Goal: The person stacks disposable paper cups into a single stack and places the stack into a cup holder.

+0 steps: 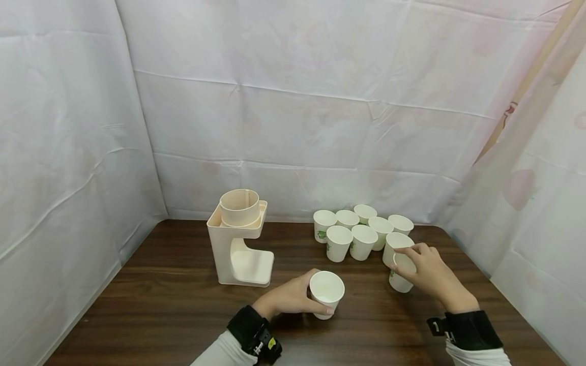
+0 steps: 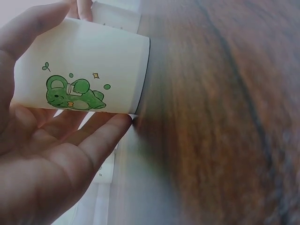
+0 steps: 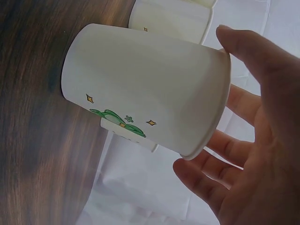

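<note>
The left hand (image 1: 291, 297) holds a white, slightly tapered paper cup with a green cartoon animal on its side (image 1: 327, 294). Its thumb goes along the near side and the other fingers are bent around the far side, so the fingers are closed only to the width of the cup. This cup is upright near the front middle of the brown wooden desk (image 1: 160, 300); I cannot tell whether its base touches the wood.

The right hand (image 1: 429, 274) is at the rim of a second white paper cup with a green print (image 1: 401, 282), which stands upright on the desk. Its fingers are spread around the rim from above, about as wide as the cup mouth, but whether they pinch it I cannot tell. Just behind stands a cluster of white paper cups (image 1: 339, 248).

The important relation is sideways: the cream plastic stand with a round cylinder on top (image 1: 223, 256) lies to the left of both cups and a little farther back than the first. The left hand is clearly the nearer one to it, while the right hand is well apart. The long axis of each held or touched cup is about vertical.
</note>
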The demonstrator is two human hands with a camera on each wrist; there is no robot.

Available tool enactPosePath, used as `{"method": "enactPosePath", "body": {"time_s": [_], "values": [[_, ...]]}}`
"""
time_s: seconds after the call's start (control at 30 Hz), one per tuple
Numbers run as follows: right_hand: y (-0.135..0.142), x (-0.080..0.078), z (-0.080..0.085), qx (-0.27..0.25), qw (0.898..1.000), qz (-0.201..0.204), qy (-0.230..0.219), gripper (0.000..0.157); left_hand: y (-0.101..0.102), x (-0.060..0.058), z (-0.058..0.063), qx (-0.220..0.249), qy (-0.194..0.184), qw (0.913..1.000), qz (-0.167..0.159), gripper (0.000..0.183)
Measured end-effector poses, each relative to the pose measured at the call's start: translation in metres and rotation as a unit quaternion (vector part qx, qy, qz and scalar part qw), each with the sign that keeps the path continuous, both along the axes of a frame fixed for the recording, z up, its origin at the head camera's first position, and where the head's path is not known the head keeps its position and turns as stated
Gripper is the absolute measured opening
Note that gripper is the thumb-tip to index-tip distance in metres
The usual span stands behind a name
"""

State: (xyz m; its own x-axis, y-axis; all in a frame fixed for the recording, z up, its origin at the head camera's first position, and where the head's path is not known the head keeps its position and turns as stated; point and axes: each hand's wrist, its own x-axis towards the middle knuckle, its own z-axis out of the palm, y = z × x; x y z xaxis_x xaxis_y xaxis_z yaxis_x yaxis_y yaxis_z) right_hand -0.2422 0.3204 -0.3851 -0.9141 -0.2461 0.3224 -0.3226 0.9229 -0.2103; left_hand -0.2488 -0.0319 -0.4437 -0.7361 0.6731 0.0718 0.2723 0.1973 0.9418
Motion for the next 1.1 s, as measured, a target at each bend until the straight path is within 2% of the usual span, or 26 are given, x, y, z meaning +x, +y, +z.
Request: {"method": "enactPosePath", "body": {"time_s": [0.87, 1.1], "values": [[0.0004, 0.0003, 0.0016, -0.007, 1.000, 0.005, -0.019, 0.046, -0.0001, 0.0024, 0.0010, -0.001, -0.004, 1.0000, 0.001, 0.064], [-0.0033, 0.0008, 0.0023, -0.008, 1.000, 0.024, -0.008, 0.043, -0.0012, 0.0000, -0.0003, -0.009, 0.002, 1.0000, 0.002, 0.065]]}}
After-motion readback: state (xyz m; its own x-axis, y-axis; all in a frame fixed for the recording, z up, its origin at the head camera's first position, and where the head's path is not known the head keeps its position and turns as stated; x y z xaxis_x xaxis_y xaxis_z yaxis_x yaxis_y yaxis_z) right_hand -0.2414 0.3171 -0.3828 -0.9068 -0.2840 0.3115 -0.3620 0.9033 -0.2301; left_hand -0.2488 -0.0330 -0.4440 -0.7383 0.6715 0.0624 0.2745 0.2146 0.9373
